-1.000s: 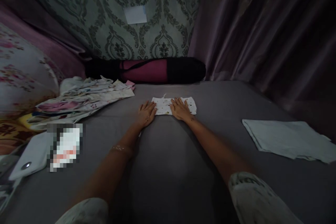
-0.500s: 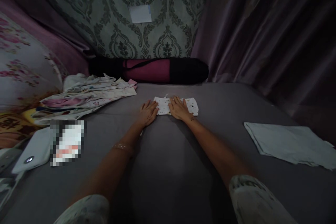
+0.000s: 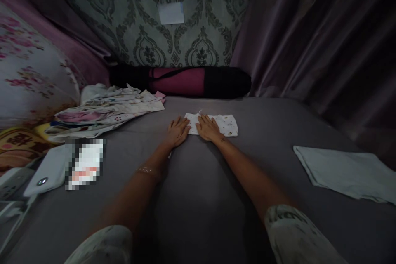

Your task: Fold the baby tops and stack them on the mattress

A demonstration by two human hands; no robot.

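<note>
I have both palms down on a small white printed cloth [image 3: 228,124], which lies flat on the grey sheet [image 3: 198,189] in front of me. My left hand [image 3: 178,133] covers only its left end, mostly resting on the sheet beside it; my right hand [image 3: 208,129] lies across the cloth, left of its middle. The fingers of both are straight and a little spread, pressing rather than pinching, with nothing gripped.

With so little of my left hand on the cloth, I judge that end could slip free or skew if I push sideways. The right end has no hand on it, so it could lift or creep out of line. If I press hard while sliding, the soft sheet could ruck up beneath and crease the cloth with it. A thin white string [image 3: 200,111] sticks up at the far edge, near my right fingertips; a finger could snag it and drag the layers askew.

The loose heap of clothes [image 3: 117,109] is well off to my left, beyond a white device [image 3: 49,169], and a pale folded cloth [image 3: 343,169] lies to my right. A wide sweep of my forearm could knock either cloth pile out of shape.
</note>
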